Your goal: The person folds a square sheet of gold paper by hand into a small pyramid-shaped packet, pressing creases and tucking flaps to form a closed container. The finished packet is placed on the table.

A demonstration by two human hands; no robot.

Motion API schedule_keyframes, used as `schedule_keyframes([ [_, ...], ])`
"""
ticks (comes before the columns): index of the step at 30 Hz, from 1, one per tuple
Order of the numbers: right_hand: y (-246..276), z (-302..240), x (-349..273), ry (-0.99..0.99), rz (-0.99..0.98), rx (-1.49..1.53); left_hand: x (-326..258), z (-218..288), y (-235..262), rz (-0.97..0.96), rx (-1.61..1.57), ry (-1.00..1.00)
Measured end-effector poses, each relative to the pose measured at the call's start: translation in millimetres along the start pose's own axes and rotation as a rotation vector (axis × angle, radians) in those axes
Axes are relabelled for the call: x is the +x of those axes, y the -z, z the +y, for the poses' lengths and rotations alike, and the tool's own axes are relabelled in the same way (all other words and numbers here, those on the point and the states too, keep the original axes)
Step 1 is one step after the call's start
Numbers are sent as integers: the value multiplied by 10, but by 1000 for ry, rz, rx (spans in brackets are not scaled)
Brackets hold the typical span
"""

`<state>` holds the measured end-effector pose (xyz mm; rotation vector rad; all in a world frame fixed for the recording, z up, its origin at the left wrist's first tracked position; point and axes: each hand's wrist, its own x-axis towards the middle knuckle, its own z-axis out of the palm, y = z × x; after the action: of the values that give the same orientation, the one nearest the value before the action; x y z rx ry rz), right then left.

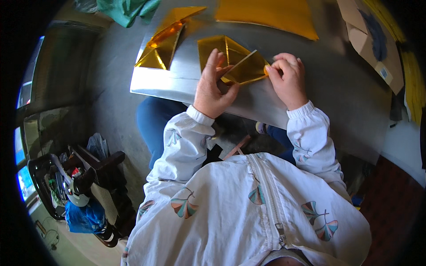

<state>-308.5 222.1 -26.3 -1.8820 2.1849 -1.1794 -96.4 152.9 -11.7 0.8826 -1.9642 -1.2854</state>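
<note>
A shiny gold foil paper sheet (213, 48), creased and partly folded, lies at the near edge of the metal table. My right hand (287, 80) pinches its right corner between thumb and fingertips. At its near side is my left hand (214, 86), with the index finger stretched upward. Another left finger reaches inside the fold and the thumb sits at the near edge, closed on the paper. A raised flap stands up between my two hands. To the left rests a separate folded gold piece (160, 51), with bent, pointed sides.
Flat gold sheets (266, 15) lie at the table's far side. The metal table (346, 84) spreads to the right, where a cardboard box (377, 53) stands beside yellow material (410, 80). Green cloth (126, 9) shows at upper left; a dark chair (82, 177) with a blue bag (84, 217) stands lower left.
</note>
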Motion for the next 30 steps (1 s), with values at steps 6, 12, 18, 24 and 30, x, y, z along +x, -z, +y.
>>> schedule_keyframes([
  [6,64,-31,33,52,9,-16,18,-23,0,-11,0,-85],
  [12,87,-115,-9,-85,-39,-1,-3,51,57,-40,39,-75],
  [18,92,-106,-13,-52,-40,12,192,51,491,169,311,-379],
  [24,111,-145,-26,-69,-55,17,681,-99,1458,485,686,-142],
  [30,128,-167,-27,-138,-108,23,740,-422,1527,237,773,-106],
])
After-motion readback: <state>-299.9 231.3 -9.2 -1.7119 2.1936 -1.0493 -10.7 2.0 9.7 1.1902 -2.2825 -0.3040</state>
